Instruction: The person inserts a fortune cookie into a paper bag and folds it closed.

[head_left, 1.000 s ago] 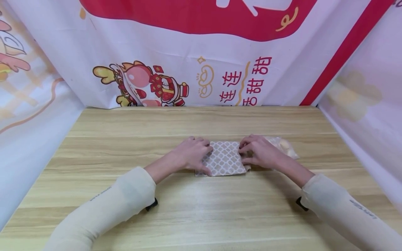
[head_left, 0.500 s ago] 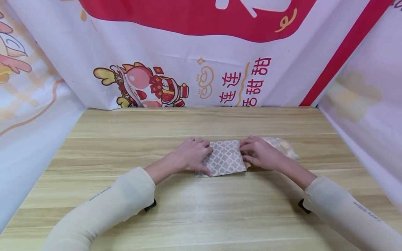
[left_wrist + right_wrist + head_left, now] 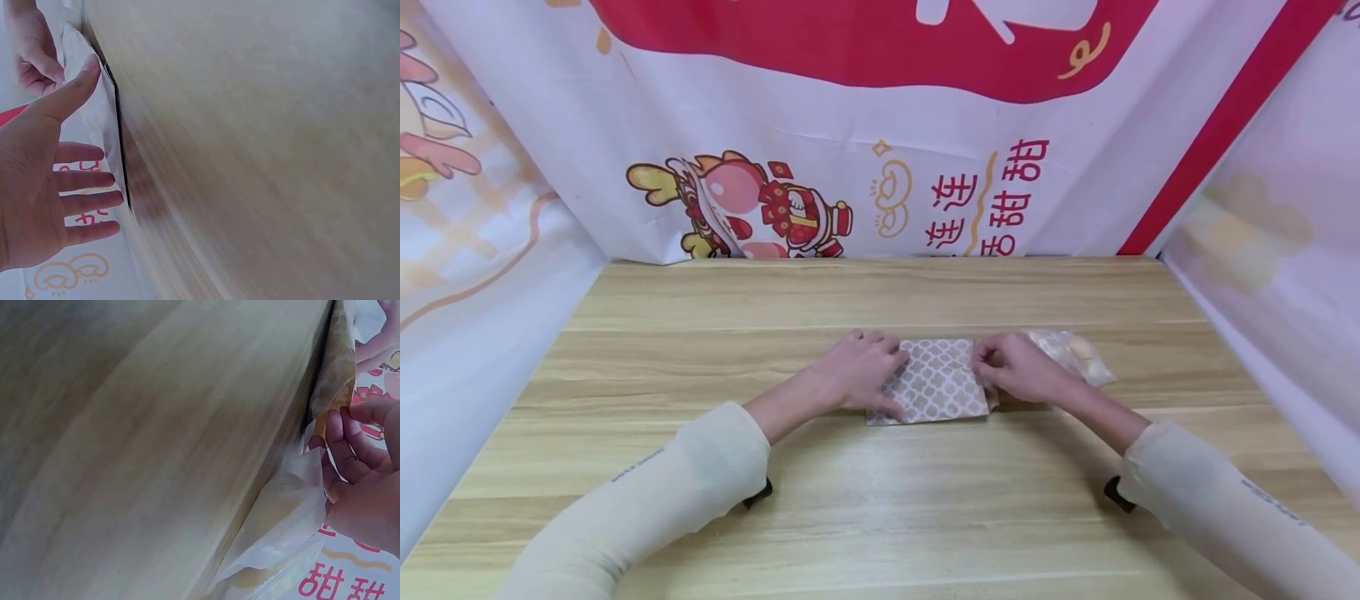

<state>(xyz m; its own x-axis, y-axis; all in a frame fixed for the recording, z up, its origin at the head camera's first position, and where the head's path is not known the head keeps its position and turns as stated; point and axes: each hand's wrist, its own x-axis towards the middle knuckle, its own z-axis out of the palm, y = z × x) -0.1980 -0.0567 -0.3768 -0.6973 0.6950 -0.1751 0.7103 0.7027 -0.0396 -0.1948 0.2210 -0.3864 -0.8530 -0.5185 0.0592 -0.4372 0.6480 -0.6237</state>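
A flat beige-and-white latticed paper packet (image 3: 942,380) seems light, creasable, best edge-held; left hand (image 3: 861,370) lies spread, right hand (image 3: 1021,367) pinches its end.

left hand (image 3: 859,372): spread over left end of patterned packet (image 3: 942,379) | right hand (image 3: 1021,367): thumb and forefinger pinch its right edge | clear bag (image 3: 1078,354): pale inside, partly behind right hand | wood-grain counter (image 3: 880,500) underneath | printed red-and-white backdrop (image 3: 820,117) behind
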